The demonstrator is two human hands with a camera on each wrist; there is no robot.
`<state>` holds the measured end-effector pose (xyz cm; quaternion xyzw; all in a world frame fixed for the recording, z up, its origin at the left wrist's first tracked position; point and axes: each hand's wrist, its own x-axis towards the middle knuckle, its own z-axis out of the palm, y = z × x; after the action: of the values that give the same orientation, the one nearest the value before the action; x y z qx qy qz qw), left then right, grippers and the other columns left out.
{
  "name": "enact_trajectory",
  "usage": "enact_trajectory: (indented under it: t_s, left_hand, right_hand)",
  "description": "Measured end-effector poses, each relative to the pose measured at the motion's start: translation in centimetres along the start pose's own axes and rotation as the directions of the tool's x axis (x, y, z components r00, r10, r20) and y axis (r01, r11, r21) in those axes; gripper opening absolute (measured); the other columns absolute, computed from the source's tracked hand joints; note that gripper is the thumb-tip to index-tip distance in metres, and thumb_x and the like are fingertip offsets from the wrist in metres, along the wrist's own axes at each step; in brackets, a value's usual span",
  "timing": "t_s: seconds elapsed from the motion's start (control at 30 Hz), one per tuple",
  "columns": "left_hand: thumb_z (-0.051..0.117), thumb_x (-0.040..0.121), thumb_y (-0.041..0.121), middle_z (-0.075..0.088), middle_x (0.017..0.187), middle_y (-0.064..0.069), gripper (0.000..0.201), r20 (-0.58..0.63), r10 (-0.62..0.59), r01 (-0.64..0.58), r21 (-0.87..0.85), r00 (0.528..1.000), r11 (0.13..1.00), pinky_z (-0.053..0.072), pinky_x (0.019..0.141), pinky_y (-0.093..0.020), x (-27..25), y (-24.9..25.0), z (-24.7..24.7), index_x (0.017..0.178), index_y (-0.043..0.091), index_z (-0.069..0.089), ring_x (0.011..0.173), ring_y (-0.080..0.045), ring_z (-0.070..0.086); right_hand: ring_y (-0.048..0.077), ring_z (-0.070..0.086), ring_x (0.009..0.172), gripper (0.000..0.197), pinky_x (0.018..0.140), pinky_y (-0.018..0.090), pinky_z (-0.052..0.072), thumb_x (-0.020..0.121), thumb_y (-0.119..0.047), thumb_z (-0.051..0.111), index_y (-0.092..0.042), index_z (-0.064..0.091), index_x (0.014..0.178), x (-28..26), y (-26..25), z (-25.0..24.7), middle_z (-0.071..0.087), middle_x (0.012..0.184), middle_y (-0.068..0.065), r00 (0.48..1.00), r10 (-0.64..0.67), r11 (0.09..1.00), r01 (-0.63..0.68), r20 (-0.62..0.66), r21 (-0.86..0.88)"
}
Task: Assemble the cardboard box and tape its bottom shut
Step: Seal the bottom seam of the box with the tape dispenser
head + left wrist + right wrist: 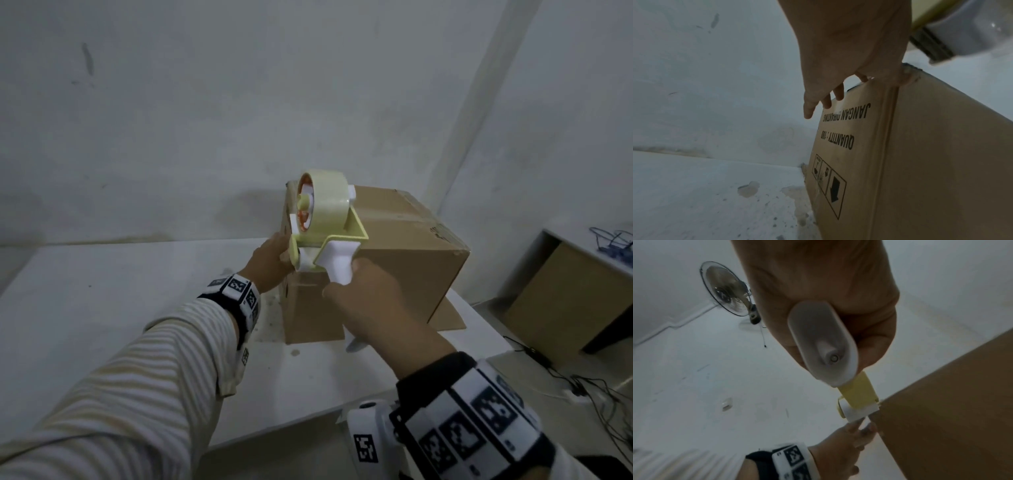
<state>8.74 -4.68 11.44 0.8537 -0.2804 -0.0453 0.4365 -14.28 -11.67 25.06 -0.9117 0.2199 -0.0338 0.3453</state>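
Note:
A brown cardboard box (404,253) stands on the white table (102,291), its taped-over face upward and its printed side (840,129) to the left. My right hand (376,301) grips the white handle (822,344) of a yellow tape dispenser (329,222) loaded with a clear tape roll. The dispenser's front roller (855,412) sits at the box's upper left corner. My left hand (270,260) rests on that same corner, its fingers (828,100) straight down the printed side and the thumb around the corner edge.
A box flap (448,318) lies flat on the table behind the box. At the right stands a white shelf unit with a brown panel (565,291), with cables (582,387) on the floor. A wall fan (727,288) shows in the right wrist view.

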Motion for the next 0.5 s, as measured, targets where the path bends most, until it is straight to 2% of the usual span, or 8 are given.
enact_trajectory:
  t_s: [0.07,0.13,0.2,0.27,0.37,0.4,0.5]
  left_hand:
    - [0.064,0.080,0.037,0.065,0.113,-0.011,0.044,-0.011,-0.079,0.078,-0.093,0.997,0.993,0.046,0.093,-0.038,-2.6,1.4,-1.4,0.114,0.010,0.063,0.104,-0.028,0.059]
    - [0.063,0.089,0.022,0.063,0.115,-0.018,0.034,-0.025,-0.199,0.193,-0.143,0.980,0.971,0.041,0.086,-0.031,-3.1,-0.3,-2.1,0.116,0.001,0.061,0.107,-0.032,0.058]
    - [0.054,0.095,0.020,0.059,0.126,-0.023,0.034,-0.030,-0.318,0.313,-0.115,0.948,0.943,0.041,0.089,-0.032,-3.7,-2.6,-3.2,0.121,-0.002,0.058,0.116,-0.036,0.055]
    - [0.048,0.098,0.021,0.052,0.137,-0.022,0.038,-0.059,-0.391,0.389,-0.051,0.918,0.920,0.038,0.101,-0.033,-4.3,-5.3,-4.6,0.128,-0.002,0.054,0.125,-0.034,0.050]
    - [0.052,0.096,0.020,0.052,0.140,-0.014,0.038,-0.064,-0.491,0.490,-0.028,0.869,0.871,0.036,0.103,-0.028,-5.6,-9.7,-6.7,0.131,0.005,0.055,0.127,-0.028,0.049]
    - [0.053,0.095,0.020,0.051,0.140,-0.014,0.039,-0.070,-0.521,0.521,-0.021,0.851,0.854,0.037,0.103,-0.028,-5.9,-11.3,-7.3,0.131,0.006,0.055,0.127,-0.027,0.049]
    - [0.051,0.095,0.024,0.048,0.142,-0.012,0.041,-0.046,-0.603,0.605,0.047,0.796,0.795,0.035,0.106,-0.029,-6.5,-16.2,-9.2,0.134,0.008,0.051,0.130,-0.026,0.046]
  right_hand:
    - [0.008,0.049,0.063,0.025,0.033,0.013,0.039,0.089,-0.027,0.053,-0.015,0.049,0.110,0.3,-0.9,0.7,0.050,0.093,0.001,0.997,-0.079,0.996,0.079,0.014,0.046]
    - [0.002,0.046,0.065,0.018,0.039,0.011,0.038,0.089,-0.029,0.054,-0.020,0.049,0.104,1.3,-1.8,1.9,0.049,0.087,-0.004,0.986,-0.161,0.986,0.160,0.028,0.043]
    - [0.007,0.047,0.066,0.020,0.040,0.012,0.033,0.089,-0.031,0.055,-0.021,0.049,0.105,2.7,-2.8,3.8,0.048,0.088,-0.005,0.979,-0.193,0.981,0.191,0.062,0.032]
    - [0.015,0.049,0.079,0.035,0.049,0.017,0.035,0.090,-0.035,0.056,-0.017,0.048,0.118,4.5,-3.6,7.0,0.049,0.098,-0.001,0.975,-0.196,0.980,0.191,0.103,0.060]
    - [0.023,0.058,0.095,0.040,0.076,0.032,0.050,0.092,-0.040,0.049,-0.014,0.046,0.121,7.7,-4.4,12.9,0.057,0.107,0.004,0.973,-0.181,0.980,0.166,0.143,0.113]
    - [0.027,0.060,0.096,0.038,0.081,0.036,0.051,0.092,-0.040,0.046,-0.013,0.046,0.120,8.8,-4.6,14.9,0.059,0.109,0.007,0.972,-0.168,0.984,0.155,0.164,0.091]
    - [0.032,0.058,0.100,0.038,0.082,0.037,0.047,0.093,-0.037,0.043,-0.012,0.042,0.122,11.9,-5.2,20.5,0.057,0.116,0.014,0.963,-0.139,0.989,0.147,0.232,-0.019]
